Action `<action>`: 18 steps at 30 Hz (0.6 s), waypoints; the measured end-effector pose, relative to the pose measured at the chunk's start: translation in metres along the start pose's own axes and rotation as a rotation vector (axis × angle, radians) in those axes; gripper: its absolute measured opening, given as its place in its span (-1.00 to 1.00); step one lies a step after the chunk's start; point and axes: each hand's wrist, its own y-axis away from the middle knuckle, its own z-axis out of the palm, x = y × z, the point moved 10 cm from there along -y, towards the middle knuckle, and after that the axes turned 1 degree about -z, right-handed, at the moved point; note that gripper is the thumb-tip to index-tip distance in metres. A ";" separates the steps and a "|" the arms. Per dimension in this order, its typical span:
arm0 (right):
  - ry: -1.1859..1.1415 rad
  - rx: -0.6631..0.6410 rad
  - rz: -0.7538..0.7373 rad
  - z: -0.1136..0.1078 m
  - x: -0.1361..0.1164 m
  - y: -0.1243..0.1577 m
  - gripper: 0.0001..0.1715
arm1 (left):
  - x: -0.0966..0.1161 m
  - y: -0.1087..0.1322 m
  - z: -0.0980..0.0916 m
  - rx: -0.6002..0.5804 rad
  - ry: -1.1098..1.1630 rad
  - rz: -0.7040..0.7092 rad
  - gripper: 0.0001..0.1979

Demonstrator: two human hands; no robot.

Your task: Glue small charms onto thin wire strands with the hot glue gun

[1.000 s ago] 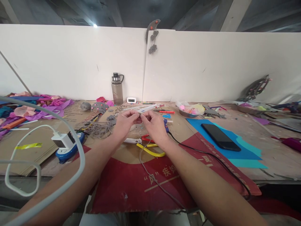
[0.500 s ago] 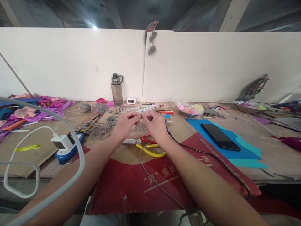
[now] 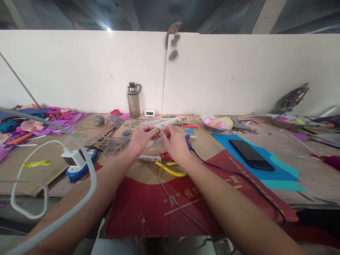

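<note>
My left hand (image 3: 142,139) and my right hand (image 3: 175,141) meet over the cardboard, fingertips almost touching. Each is closed in a pinch. Between them shows a tiny yellowish piece (image 3: 158,131), too small to name. A grey cord (image 3: 177,206) runs from the cardboard's front edge up beneath my right hand; whether the fingers grip it is hidden. Below the hands lie a tool with yellow handles (image 3: 170,170), one with red handles (image 3: 165,156) and a whitish handle (image 3: 149,158), all partly covered. By my right wrist is a blue tool (image 3: 188,141) with a black cable.
A red and brown cardboard sheet (image 3: 138,212) covers the middle. Tangled grey cord (image 3: 111,144) and a blue power strip (image 3: 79,171) with a white charger lie left. A phone (image 3: 251,154) rests on blue sheets at right. A bottle (image 3: 133,102) stands behind; a white cable (image 3: 92,177) crosses the left foreground.
The view has shifted slightly, so the scene sits a little to the right. Both hands keep their pinch; the yellowish piece between the fingertips now shows more clearly.
</note>
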 end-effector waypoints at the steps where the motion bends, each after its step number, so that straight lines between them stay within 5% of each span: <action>1: -0.044 -0.004 0.015 0.001 0.001 0.000 -0.96 | -0.001 0.000 -0.001 0.013 0.031 -0.008 -0.82; 18: -0.372 -0.001 0.206 0.009 0.020 -0.001 -0.76 | 0.011 0.003 -0.001 0.029 0.085 0.102 -0.86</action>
